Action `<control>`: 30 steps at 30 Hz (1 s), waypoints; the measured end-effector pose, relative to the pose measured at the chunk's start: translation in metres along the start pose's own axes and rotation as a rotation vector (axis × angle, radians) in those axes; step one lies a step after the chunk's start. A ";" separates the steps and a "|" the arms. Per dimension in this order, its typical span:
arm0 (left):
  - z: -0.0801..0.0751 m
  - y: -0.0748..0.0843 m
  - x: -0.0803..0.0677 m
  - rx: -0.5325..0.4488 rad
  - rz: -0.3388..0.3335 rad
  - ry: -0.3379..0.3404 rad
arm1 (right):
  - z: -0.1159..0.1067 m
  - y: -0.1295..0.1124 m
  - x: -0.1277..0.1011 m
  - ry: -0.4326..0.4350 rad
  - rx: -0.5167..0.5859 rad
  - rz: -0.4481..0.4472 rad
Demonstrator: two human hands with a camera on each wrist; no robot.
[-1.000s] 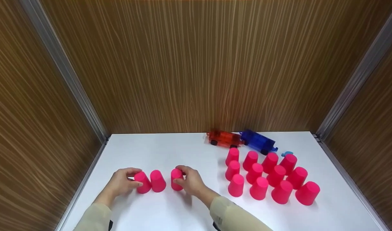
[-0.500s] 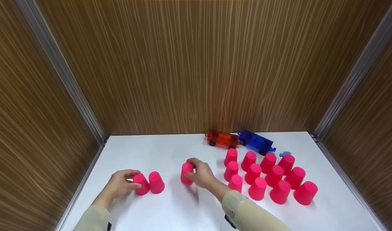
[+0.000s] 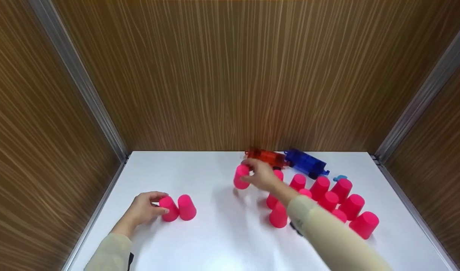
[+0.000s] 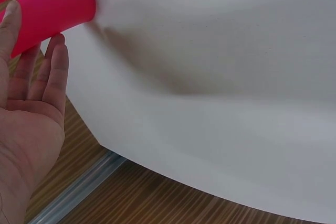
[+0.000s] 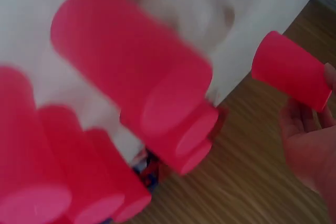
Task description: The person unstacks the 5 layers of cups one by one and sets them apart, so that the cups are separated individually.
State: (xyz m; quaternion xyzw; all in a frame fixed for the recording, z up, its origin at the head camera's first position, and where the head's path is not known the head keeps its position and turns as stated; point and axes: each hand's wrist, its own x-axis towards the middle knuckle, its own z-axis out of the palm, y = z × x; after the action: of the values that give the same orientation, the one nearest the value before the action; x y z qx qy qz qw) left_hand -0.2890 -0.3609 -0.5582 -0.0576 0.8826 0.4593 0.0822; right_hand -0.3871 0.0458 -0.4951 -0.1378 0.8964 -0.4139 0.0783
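Observation:
My left hand (image 3: pixel 142 209) holds an upside-down pink cup (image 3: pixel 169 209) on the white table, thumb on one side and fingers on the other. In the left wrist view its thumb and fingers lie along the cup (image 4: pixel 58 11). A second pink cup (image 3: pixel 187 207) stands just right of it. My right hand (image 3: pixel 263 175) pinches another upside-down pink cup (image 3: pixel 241 177) near its top. That cup is raised, with its shadow apart from it on the table. The right wrist view shows the cup (image 5: pixel 289 71) between thumb and fingers.
Several upside-down pink cups (image 3: pixel 329 201) stand in rows on the right, partly hidden by the right forearm. Behind them lie a red toy car (image 3: pixel 268 157), a blue one (image 3: pixel 306 164) and a small light-blue piece (image 3: pixel 340 177). Wood-patterned panels (image 3: pixel 230 75) enclose the table.
My right hand has carried its cup rightward and away from me, off the table, toward the rows of cups. My left hand keeps its hold beside the second cup.

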 end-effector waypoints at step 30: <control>0.008 -0.001 -0.002 -0.010 0.002 -0.008 | -0.016 0.048 0.007 -0.169 -0.225 0.020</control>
State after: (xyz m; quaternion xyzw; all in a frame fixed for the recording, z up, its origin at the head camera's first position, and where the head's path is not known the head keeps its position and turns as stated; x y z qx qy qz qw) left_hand -0.2862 -0.3548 -0.5638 -0.0553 0.8799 0.4641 0.0852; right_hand -0.4065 0.0845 -0.5218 -0.1713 0.9287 -0.2969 0.1417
